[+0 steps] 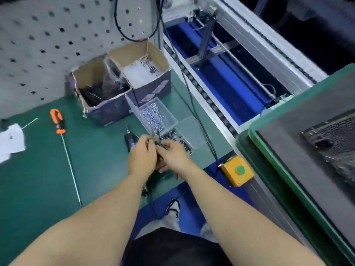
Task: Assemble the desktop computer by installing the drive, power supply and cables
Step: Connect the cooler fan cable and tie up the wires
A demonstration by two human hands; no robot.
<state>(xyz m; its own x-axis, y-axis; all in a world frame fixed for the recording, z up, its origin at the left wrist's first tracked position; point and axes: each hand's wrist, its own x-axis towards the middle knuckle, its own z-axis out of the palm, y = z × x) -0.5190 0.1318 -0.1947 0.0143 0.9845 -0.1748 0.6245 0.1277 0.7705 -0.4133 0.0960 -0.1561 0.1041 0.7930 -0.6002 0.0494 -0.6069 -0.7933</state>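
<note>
Both hands' grip [156,148] pinches small dark screws [173,138]

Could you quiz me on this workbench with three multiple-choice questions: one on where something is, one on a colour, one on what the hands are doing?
1. Where does the long screwdriver lie?
A. on the green mat, left of the hands
B. inside a cardboard box
C. on the computer case

2. What colour is the box around the green button?
A. red
B. yellow
C. white

3. The left hand and right hand are:
A. resting flat and apart
B. together, fingers curled on small dark parts
C. holding the screwdriver

Answers: A, it lies bare on the mat; B, its housing is yellow; B, they meet beside the clear screw tray.
</note>
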